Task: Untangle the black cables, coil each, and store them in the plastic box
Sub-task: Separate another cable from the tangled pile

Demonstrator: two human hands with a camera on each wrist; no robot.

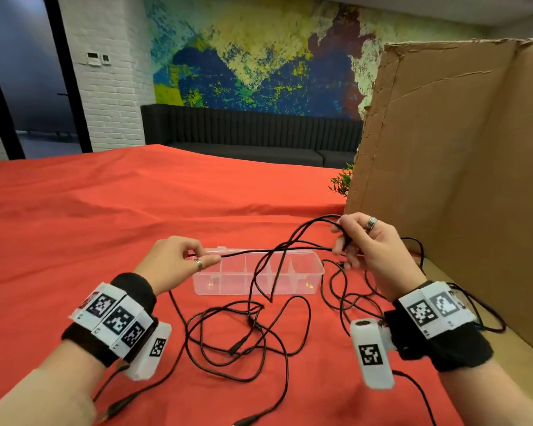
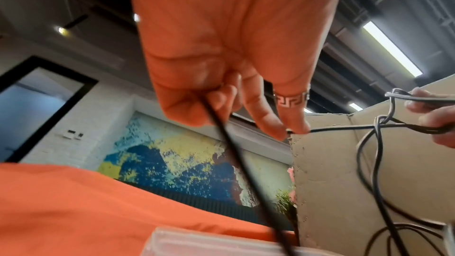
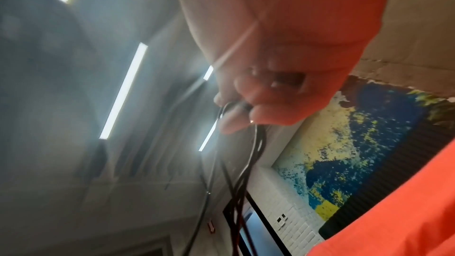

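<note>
Right now I have my left hand [image 1: 179, 259] pinching one strand of the black cables [image 1: 243, 330] between thumb and fingertips, just above the left end of the plastic box [image 1: 316, 273]. My right hand [image 1: 370, 244] is curled round a small bunch of loops above the box's right end. A single strand runs taut between the two hands, over the open box. Most of the cable is a loose tangle on the red tabletop [image 1: 74, 226] on the near side of the box, with more strands trailing past its right end toward the cardboard sheet [image 1: 459, 149]. The box has no cable in it; its dividers show clear.

I judge the step to be teasing one cable free and gathering it. To do it well, I would keep the taut strand lightly tensioned and feed it through the left fingertips into the right-hand bunch. Where strands cross in front of the box I would lift rather than yank, since a hard pull could tighten the snarl or drag the light box.

The left wrist view shows the strand leaving my left fingertips [image 2: 295, 126] and a crossing of strands [image 2: 379, 124] near the right hand, which the head view barely resolves. The right wrist view is blurred; it shows several strands hanging from the closed fingers, but I cannot count them.
</note>
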